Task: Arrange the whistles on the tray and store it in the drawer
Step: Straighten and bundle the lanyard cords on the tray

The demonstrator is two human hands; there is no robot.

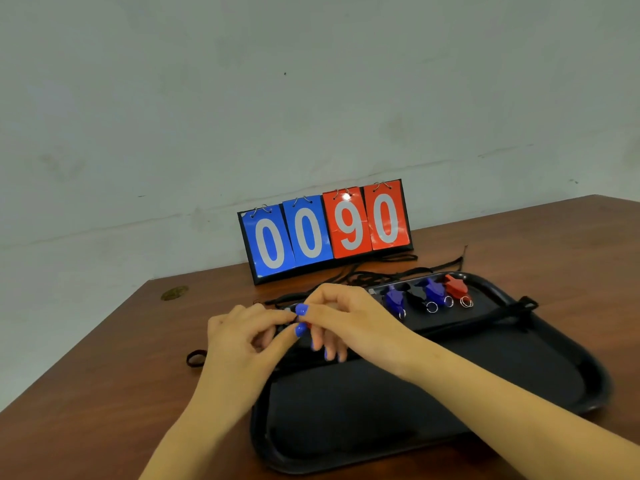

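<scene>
A black tray [433,410] lies on the brown table in front of me. Along its far edge stand several whistles in a row: a blue whistle [393,297], a black whistle [414,299], a second blue whistle [434,289] and a red whistle [455,285], each with a metal ring. My left hand [242,337] and my right hand [343,320] meet over the tray's far left corner, fingertips pinched together on a small whistle that is mostly hidden; a bit of red shows between the fingers. Black cords [512,311] trail over the tray.
A flip scoreboard [325,230] reading 00 90 stands behind the tray, near the wall. More black cords [398,268] lie between it and the tray. A small black loop [195,358] rests on the table left of my hands. The table's left edge runs diagonally nearby.
</scene>
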